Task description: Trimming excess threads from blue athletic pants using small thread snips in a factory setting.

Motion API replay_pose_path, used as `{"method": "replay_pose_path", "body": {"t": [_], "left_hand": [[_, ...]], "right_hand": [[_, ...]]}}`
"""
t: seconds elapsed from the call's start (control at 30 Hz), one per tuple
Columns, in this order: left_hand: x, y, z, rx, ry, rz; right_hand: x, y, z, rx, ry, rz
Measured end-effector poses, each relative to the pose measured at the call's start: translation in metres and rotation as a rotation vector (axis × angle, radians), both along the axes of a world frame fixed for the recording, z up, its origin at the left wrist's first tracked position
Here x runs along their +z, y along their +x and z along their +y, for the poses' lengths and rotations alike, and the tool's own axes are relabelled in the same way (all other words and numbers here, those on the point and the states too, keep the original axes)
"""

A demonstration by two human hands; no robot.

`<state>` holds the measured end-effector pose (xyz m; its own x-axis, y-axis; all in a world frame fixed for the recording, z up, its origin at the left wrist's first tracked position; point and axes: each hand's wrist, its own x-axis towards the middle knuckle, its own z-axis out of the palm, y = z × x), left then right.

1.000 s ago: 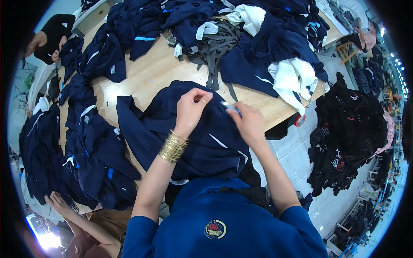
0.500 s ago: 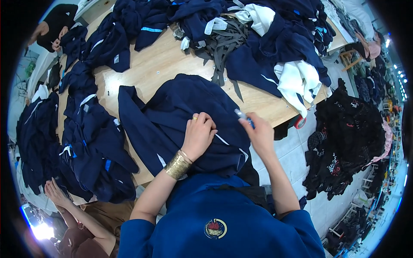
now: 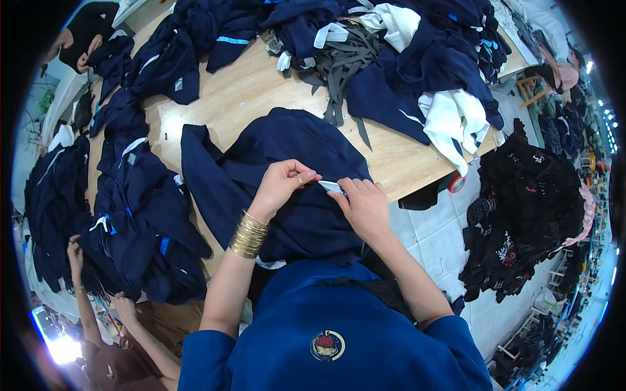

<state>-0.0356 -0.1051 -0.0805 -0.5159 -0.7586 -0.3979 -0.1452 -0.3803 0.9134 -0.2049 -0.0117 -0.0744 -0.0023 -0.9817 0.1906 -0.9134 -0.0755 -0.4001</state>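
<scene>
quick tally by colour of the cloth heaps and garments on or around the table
navy garment under the hands: 1
navy heaps: 3, at the left edge, far left and far right
grey strips bundle: 1
white cloths: 2, far and right
black heap beside the table: 1
total: 8
The left hand and right hand pinch a small pale tool.

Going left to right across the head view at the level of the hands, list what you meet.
Pile of navy garments → gold bangles → left hand → small pale tag → right hand → red tape roll at the table edge → heap of black clothes.
</scene>
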Motion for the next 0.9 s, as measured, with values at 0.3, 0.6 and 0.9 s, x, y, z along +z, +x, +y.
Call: {"method": "replay_pose_path", "body": {"t": [0.3, 0.6, 0.9], "left_hand": [[0.002, -0.002, 0.001, -0.013, -0.082, -0.005], [0.036, -0.024, 0.028, 0.137, -0.45, -0.178], [0.011, 0.006, -0.083, 0.413, -1.291, -0.704]], "right_hand": [[0.005, 0.003, -0.004, 0.033, 0.058, 0.065], [0.023, -0.041, -0.019, -0.248, 0.07, -0.021], [0.057, -0.069, -0.011, -0.436, -0.044, -0.183]]}}
